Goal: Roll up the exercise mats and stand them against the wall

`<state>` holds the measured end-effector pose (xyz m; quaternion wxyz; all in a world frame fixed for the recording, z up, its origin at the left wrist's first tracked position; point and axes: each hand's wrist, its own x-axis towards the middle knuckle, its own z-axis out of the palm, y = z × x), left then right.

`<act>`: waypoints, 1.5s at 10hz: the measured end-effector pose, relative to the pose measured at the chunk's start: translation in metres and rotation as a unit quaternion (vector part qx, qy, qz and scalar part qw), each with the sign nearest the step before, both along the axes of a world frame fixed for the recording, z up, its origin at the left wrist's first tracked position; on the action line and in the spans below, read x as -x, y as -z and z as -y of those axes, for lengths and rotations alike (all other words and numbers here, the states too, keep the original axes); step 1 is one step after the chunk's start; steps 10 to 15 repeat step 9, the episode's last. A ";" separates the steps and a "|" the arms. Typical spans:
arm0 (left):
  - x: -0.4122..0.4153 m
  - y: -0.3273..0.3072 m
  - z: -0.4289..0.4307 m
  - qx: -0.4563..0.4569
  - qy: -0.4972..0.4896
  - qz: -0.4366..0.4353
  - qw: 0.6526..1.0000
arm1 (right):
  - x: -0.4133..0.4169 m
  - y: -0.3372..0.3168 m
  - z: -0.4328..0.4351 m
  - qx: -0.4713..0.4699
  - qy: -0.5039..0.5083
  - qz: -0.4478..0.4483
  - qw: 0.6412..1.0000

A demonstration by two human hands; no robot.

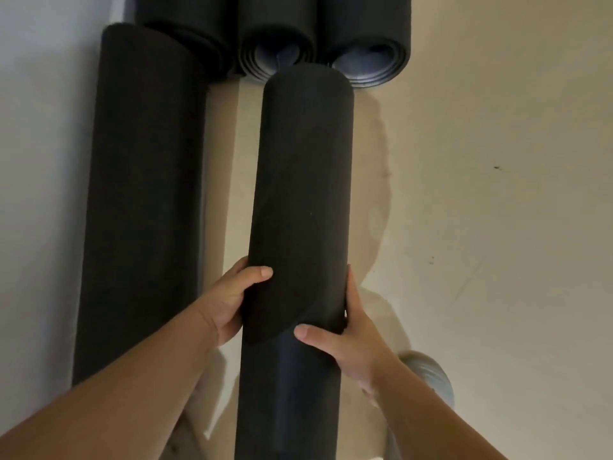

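I hold a rolled black exercise mat (302, 180) with both hands, its length running from the bottom of the view toward the far rolls. My left hand (229, 300) grips its left side, thumb across the front. My right hand (345, 343) grips the right side, thumb pressing near the loose outer flap. Another rolled black mat (142, 194) lies along the white wall (39, 127) at the left. Three more rolled mats (275, 31) sit at the top, two showing their spiral ends.
A beige floor (481, 161) stretches to the right of the held roll. A grey rounded object (428, 373) shows at lower right behind my right forearm. A narrow strip of floor separates the held roll from the left one.
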<state>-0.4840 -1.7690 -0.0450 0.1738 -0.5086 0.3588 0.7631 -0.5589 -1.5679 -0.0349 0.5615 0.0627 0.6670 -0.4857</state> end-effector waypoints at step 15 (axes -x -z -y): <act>-0.031 -0.061 0.040 0.504 0.561 0.091 0.651 | 0.005 -0.018 0.118 -0.173 -0.323 -0.142 0.920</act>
